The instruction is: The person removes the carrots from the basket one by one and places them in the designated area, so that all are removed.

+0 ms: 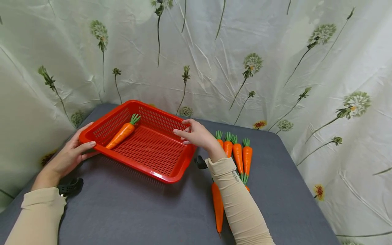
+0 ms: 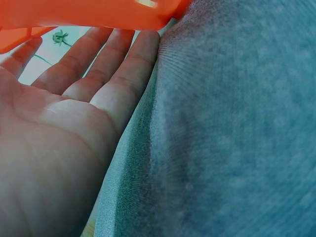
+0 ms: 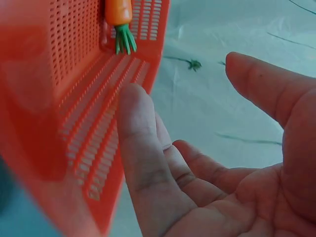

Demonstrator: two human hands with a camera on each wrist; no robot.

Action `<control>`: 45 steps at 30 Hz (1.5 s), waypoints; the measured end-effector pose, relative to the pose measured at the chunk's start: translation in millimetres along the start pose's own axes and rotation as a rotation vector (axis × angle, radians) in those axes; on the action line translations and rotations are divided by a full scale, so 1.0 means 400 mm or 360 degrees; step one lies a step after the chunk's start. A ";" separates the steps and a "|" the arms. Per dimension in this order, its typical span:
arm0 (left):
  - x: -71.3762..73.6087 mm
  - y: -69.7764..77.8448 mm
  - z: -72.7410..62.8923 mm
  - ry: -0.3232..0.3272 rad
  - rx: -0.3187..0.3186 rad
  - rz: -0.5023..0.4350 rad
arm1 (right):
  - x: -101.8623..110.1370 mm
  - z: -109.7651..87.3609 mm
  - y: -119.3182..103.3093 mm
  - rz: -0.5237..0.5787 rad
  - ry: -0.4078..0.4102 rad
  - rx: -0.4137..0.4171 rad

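A red plastic basket (image 1: 128, 160) with slotted walls stands at the back left of the table, partly raised at its near side. My left hand (image 1: 68, 153) grips its left end, thumb on the rim and fingers beneath; the left wrist view has those fingers against its underside. One orange carrot (image 1: 121, 134) with a green top lies inside, along the left wall. By the basket's right end is my right hand (image 1: 197, 135), thumb and fingers spread apart with nothing between them. Whether its fingertips touch the rim I cannot tell.
Several carrots (image 1: 246, 156) lie in a row right of the basket, partly behind the right forearm. Nearer me is another carrot (image 1: 217, 207). A grey cloth covers the table (image 1: 137, 214); a flowered curtain (image 1: 211, 68) hangs behind it.
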State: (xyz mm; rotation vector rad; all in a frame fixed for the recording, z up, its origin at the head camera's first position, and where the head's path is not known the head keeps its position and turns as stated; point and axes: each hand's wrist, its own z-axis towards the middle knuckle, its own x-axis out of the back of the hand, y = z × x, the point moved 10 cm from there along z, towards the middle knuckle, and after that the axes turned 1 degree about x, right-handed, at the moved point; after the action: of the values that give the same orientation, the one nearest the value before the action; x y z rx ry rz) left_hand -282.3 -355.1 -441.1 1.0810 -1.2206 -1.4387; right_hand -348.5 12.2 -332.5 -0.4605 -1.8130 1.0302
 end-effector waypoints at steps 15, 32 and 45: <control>-0.001 0.006 0.000 0.0015 0.0006 0.0034 | -0.128 0.139 -0.049 0.0186 -0.0089 -0.0130; 0.004 0.005 -0.003 0.0034 0.0027 0.0025 | -0.221 0.215 -0.053 0.0335 -0.0118 -0.0224; 0.005 0.008 -0.003 0.0039 0.0041 0.0031 | -0.304 0.247 -0.060 0.0327 -0.0101 -0.0272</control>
State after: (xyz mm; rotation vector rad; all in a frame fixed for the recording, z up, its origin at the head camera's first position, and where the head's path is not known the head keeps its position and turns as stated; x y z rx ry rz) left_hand -281.1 -357.3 -438.4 1.0983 -1.2323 -1.3943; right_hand -375.7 -129.5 -398.3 -0.7380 -1.9496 1.0412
